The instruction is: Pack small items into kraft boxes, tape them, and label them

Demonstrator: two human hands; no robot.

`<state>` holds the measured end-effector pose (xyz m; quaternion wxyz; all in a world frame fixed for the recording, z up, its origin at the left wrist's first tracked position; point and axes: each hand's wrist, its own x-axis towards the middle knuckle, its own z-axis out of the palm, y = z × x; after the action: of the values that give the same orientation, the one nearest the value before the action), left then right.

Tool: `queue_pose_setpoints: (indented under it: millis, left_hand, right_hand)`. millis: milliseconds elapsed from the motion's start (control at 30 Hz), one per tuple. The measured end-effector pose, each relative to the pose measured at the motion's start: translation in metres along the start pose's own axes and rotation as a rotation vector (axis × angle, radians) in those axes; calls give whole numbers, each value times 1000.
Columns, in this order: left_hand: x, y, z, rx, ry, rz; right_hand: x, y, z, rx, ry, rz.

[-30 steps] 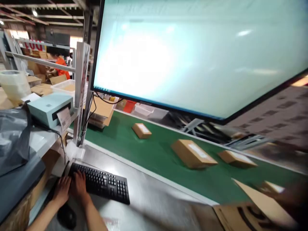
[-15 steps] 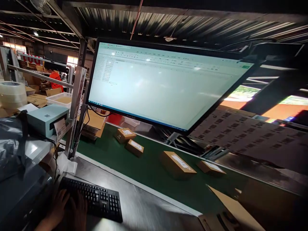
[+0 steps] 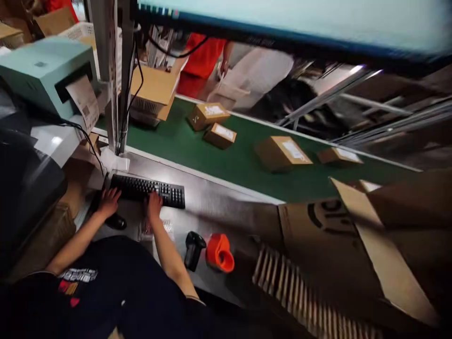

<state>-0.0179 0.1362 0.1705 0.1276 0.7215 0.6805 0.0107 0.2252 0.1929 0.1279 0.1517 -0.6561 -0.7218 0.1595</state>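
Observation:
A black keyboard [image 3: 131, 187] lies on the metal table below the monitor [image 3: 282, 28]. My left hand [image 3: 108, 203] rests at the keyboard's left end, fingers spread and holding nothing. Farther right, my right hand [image 3: 154, 205] has its fingers over the keys close to the number pad; it is open too. Just under my left hand sits a black mouse [image 3: 116, 221]. A clear plastic packet [image 3: 144, 230] lies partly beneath my right wrist. To the right stand a black handheld scanner [image 3: 193, 250] and an orange tape dispenser [image 3: 219, 253].
Several labelled cardboard boxes [image 3: 284, 153] lie on the green conveyor belt [image 3: 243, 157] behind the table. At left stands a label printer [image 3: 52, 75] with a label hanging out. Large cardboard [image 3: 318, 235] leans at right. A person in red [image 3: 205, 56] stands beyond the belt.
My view has tilted down, bringing the scanner and orange dispenser into sight. My right hand has moved right along the keyboard, away from my left hand. A person in red now shows behind the belt.

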Motion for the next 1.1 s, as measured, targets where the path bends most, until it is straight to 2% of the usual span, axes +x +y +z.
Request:
queue_pose_setpoints:
  millis: [167, 300, 500, 667, 867, 967, 1100]
  left_hand:
    - [-21, -14, 12, -41, -26, -12]
    - [-31, -20, 16, -51, 0, -21]
    - [-33, -20, 12, -60, 8, -42]
    - [-33, -17, 11, -71, 6, -49]
    - [-23, -15, 6, -58, -1, -55]
    - [-17, -14, 2, -49, 11, -62]
    - [-13, -14, 1, -42, 16, -70]
  right_hand:
    - [0, 30, 13, 23, -8, 10]
    - [18, 35, 12, 38, 61, 6]
    - [37, 39, 11, 44, 44, 56]
    - [13, 21, 18, 20, 56, -40]
    - [-28, -26, 43, 19, -160, -345]
    - [-37, -42, 51, 24, -202, -376]
    - [-37, -49, 51, 42, -186, -390]
